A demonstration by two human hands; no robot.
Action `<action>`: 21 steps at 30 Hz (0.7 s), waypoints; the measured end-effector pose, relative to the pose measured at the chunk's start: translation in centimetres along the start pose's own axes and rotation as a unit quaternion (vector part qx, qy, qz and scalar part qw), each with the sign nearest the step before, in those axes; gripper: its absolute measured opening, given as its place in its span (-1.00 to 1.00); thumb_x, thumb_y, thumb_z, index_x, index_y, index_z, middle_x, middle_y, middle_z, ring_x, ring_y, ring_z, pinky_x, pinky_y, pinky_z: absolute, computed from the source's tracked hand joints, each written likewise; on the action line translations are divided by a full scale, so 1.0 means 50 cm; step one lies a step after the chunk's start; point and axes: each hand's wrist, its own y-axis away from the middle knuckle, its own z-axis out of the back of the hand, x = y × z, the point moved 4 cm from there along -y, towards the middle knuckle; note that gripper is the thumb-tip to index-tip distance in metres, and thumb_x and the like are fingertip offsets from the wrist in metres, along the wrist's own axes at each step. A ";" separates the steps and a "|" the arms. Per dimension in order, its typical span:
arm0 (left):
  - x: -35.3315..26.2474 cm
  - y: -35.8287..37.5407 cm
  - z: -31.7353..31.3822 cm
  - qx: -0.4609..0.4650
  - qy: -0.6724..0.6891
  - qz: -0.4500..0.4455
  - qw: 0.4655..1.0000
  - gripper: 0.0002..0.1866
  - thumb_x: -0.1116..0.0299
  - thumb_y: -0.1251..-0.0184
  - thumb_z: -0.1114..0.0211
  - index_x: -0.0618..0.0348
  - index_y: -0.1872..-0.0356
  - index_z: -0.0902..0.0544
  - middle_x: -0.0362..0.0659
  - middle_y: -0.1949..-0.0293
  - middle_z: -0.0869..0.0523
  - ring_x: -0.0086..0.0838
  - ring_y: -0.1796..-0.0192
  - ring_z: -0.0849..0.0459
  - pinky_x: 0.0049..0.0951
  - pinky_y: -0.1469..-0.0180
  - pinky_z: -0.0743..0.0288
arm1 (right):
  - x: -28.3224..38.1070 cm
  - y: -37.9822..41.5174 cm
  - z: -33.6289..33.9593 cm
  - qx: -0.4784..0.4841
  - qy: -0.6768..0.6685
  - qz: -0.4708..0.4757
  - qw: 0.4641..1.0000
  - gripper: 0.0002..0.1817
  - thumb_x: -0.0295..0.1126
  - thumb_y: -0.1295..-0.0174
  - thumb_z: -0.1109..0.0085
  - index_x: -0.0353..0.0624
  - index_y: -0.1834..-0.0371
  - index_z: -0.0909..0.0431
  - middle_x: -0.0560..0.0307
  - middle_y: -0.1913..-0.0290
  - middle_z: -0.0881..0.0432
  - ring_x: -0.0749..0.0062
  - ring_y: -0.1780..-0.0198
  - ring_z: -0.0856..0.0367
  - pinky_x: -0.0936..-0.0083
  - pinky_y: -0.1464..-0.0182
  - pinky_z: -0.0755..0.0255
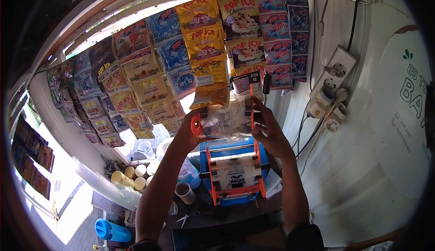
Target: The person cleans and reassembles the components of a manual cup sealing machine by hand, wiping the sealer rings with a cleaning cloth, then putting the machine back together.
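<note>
A roll of clear plastic film (225, 120) sits between orange end plates, above a blue cup sealing machine (205, 160). My left hand (186, 129) is closed around its left end, at the orange plate there. At the other end, my right hand (270, 131) grips around the tall orange plate (252, 115), fingers bent. Lower on the machine, nearer me, printed film reading "DRINK" (235, 176) stretches between two orange side plates with metal rods. The film's underside is hidden.
Strips of drink sachets (206, 47) hang across the window in front. Stacked cups (129, 172), a brown cup (185, 193) and scissors (182, 220) are to the left. A power strip (334, 72) with plugs and cables hangs on the right wall. A blue bottle (112, 230) lies lower left.
</note>
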 end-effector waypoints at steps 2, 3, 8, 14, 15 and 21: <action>-0.030 0.010 -0.025 0.032 -0.041 -0.042 0.998 -0.40 -0.10 -0.40 -0.05 0.12 -0.26 -0.36 -0.09 -0.11 -0.54 -0.10 -0.15 -0.59 0.28 -0.04 -0.57 | 0.027 -0.023 0.008 0.019 -0.046 0.013 0.999 -0.33 0.02 -0.43 0.07 0.11 -0.54 -0.03 -0.08 -0.18 -0.29 0.19 -0.19 -0.46 0.25 -0.16 -0.42; -0.046 0.029 -0.037 -0.016 -0.062 -0.010 0.998 -0.38 -0.15 -0.39 -0.02 0.10 -0.26 -0.37 -0.11 -0.11 -0.54 -0.12 -0.14 -0.60 0.24 -0.04 -0.58 | 0.040 -0.029 0.014 0.010 -0.016 -0.027 0.999 -0.33 0.04 -0.43 0.07 0.10 -0.54 -0.04 -0.08 -0.15 -0.30 0.20 -0.15 -0.48 0.29 -0.13 -0.43; -0.088 0.053 -0.031 -0.099 -0.259 0.014 0.961 -0.38 -0.26 -0.36 0.08 0.07 -0.10 -0.49 -0.12 0.12 -0.66 -0.32 0.15 -0.69 -0.23 0.18 -0.63 | 0.044 -0.054 0.040 -0.018 0.054 -0.140 0.989 -0.32 0.14 -0.44 0.21 -0.01 -0.49 -0.12 -0.11 0.19 -0.45 0.20 0.29 -0.48 0.31 0.12 -0.43; -0.090 0.162 -0.103 -0.071 -0.306 -0.054 0.948 -0.28 -0.31 -0.32 0.02 0.28 0.09 -0.59 -0.12 0.42 -0.64 -0.47 0.32 -0.68 -0.37 0.17 -0.61 | 0.133 0.010 0.053 -0.057 0.064 -0.142 0.986 -0.31 0.23 -0.41 0.24 -0.20 -0.17 -0.48 -0.02 0.40 -0.42 0.23 0.35 -0.42 0.28 0.16 -0.37; -0.086 0.176 -0.104 -0.071 -0.323 -0.057 0.942 -0.27 -0.30 -0.35 0.03 0.33 0.12 -0.60 -0.09 0.43 -0.65 -0.47 0.33 -0.69 -0.38 0.19 -0.62 | 0.155 0.027 0.053 -0.077 0.077 -0.113 0.988 -0.32 0.22 -0.40 0.20 -0.23 -0.11 -0.52 -0.01 0.39 -0.42 0.24 0.36 -0.43 0.28 0.17 -0.37; -0.062 0.314 -0.144 -0.115 -0.402 -0.104 0.902 -0.32 -0.14 -0.50 0.09 0.42 0.35 -0.61 -0.11 0.64 -0.63 -0.50 0.63 -0.62 -0.51 0.50 -0.52 | 0.200 0.136 0.045 -0.019 0.016 -0.189 0.982 -0.32 0.21 -0.36 0.09 -0.21 -0.16 -0.52 0.02 0.32 -0.44 0.39 0.34 -0.51 0.41 0.30 -0.41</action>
